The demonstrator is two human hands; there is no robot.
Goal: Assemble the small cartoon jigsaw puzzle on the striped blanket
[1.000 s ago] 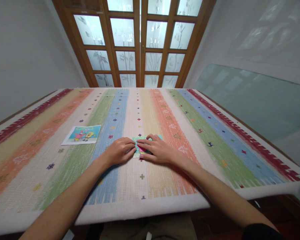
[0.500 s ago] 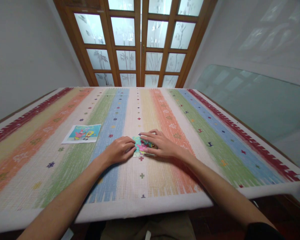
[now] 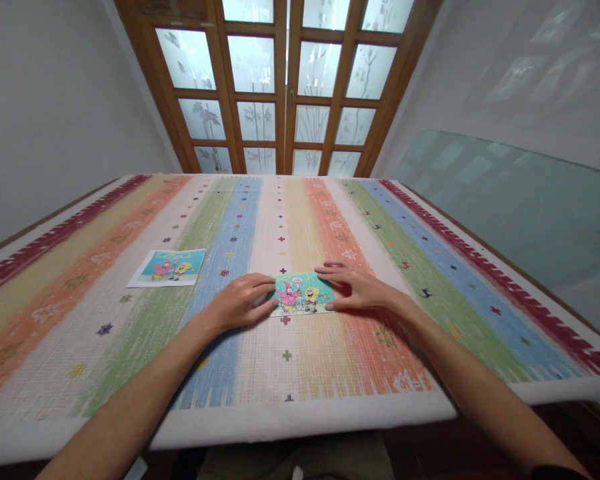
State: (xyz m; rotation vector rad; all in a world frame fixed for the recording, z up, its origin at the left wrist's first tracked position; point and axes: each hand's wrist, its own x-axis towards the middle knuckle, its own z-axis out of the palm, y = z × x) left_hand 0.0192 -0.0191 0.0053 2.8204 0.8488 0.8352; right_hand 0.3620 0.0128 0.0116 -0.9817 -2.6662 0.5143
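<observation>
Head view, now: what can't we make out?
All in the head view:
- Left end of the puzzle: hidden by the left hand.
- Its right edge: partly covered by the fingers of the right hand.
- Seams between its pieces: too small to trace.
- Fine detail on the printed sheet: too small.
- Top of the wooden doors: cut off by the upper picture edge.

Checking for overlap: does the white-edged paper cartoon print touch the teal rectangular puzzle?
No, the striped multicoloured tablecloth and the left hand separate the paper cartoon print from the puzzle.
</observation>
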